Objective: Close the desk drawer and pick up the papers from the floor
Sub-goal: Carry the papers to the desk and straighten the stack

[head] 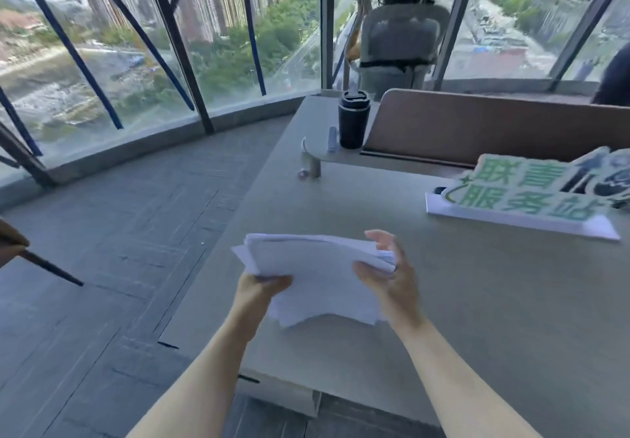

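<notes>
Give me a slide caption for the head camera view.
Both hands, left and right, hold a stack of papers above the grey desk.

Two bare forearms rise from the bottom of the frame, no sleeves showing. The left hand [259,292] and right hand [392,279] are ungloved.

papers [317,274] over desk [477,301], sign [525,195] right, cup [353,120] behind

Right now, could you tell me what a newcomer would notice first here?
A stack of white papers held over the grey desk by the left hand and right hand. At right lies a green-lettered sign; farther back stands a black tumbler.
</notes>
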Demonstrator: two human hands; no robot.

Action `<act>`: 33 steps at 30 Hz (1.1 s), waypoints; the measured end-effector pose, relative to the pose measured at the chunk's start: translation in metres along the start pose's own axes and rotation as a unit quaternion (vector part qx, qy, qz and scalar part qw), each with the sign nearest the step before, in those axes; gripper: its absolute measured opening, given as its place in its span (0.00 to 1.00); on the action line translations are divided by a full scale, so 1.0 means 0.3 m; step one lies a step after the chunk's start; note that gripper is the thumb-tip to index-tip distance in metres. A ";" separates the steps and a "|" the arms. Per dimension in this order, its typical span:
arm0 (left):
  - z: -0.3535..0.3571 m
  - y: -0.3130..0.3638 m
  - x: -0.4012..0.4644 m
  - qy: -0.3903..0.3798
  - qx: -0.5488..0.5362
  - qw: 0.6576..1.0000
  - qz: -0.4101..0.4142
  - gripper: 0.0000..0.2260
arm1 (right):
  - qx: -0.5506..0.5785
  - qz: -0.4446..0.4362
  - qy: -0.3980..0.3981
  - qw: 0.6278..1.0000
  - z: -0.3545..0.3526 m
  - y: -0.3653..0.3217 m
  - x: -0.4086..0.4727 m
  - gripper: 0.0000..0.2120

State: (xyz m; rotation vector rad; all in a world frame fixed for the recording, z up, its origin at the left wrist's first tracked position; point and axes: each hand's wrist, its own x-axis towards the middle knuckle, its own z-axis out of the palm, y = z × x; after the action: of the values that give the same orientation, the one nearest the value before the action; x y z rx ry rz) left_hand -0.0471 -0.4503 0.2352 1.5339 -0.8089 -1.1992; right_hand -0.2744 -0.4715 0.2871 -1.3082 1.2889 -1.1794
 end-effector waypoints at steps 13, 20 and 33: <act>0.050 0.259 0.194 -0.047 0.248 0.950 0.186 0.10 | -0.501 -0.121 -0.105 0.850 0.021 -0.277 0.236 0.05; -0.208 0.232 0.354 -0.036 0.268 0.957 0.101 0.29 | -0.164 0.053 -0.006 0.985 -0.077 -0.105 0.273 0.16; -0.020 0.014 0.404 -0.009 -0.018 0.997 0.081 0.11 | 0.006 0.066 0.098 0.993 -0.075 0.242 0.266 0.10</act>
State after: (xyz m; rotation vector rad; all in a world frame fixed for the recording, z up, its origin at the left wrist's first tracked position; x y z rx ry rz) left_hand -0.0061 -0.5601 0.2033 1.4018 -0.9019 -1.1045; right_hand -0.3057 -0.5529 0.2196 -1.1009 1.4844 -1.2422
